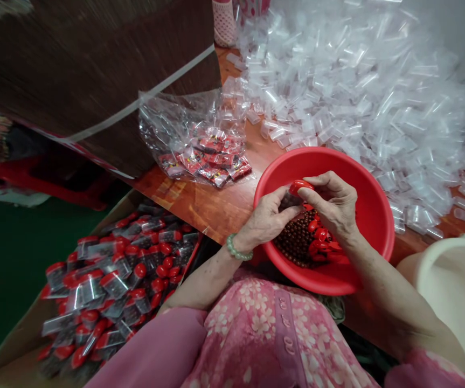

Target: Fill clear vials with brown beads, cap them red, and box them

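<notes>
Over a red basin (373, 215), my left hand (266, 218) grips a small clear plastic container (289, 200) with dark contents. My right hand (333, 202) pinches the red cap (300, 186) at the container's upper end. Whether the cap is fully seated I cannot tell, as fingers cover part of it. Below my hands, the basin holds many brown beads (297, 237) and several loose red caps (321, 245). A green beaded bracelet (237, 249) circles my left wrist.
Clear plastic containers (337, 81) are heaped at the back right. A bag of red packets (216, 159) lies left of the basin. A cardboard box (14, 339) of red-capped containers (115, 283) stands lower left. A cream bucket (450, 291) is at right, a strapped brown stack (95, 64) upper left.
</notes>
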Demonstrator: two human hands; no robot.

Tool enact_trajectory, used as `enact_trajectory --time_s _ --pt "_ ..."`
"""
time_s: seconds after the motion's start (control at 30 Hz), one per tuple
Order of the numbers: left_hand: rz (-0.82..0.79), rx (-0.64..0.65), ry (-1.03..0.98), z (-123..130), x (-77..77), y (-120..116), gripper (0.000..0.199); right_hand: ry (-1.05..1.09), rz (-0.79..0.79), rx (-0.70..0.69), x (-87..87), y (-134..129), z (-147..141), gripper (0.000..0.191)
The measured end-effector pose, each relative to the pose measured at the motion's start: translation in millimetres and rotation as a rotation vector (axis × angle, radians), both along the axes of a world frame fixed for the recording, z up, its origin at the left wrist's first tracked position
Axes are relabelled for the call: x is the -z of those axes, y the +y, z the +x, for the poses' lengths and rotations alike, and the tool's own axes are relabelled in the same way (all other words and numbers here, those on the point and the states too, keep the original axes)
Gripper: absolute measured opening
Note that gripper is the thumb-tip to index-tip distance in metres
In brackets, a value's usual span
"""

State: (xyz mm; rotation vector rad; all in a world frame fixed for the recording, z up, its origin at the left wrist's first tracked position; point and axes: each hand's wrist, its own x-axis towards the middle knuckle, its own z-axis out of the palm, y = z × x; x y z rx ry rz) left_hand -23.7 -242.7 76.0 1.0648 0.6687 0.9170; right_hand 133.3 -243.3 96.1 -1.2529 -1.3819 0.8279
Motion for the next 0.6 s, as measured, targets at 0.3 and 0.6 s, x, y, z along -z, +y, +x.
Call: enact_trajectory --time_s 0.3,0.6 --pt "0.021 0.050 0.013 -0.4 4.7 2.7 0.032 0.014 -0.034 -0.018 -1.1 0.7 0.8 0.024" --pt "0.015 0.068 0.022 -2.4 4.5 7.6 0.023 -0.446 0.236 -0.190 -5.6 4.9 17.3 0.025"
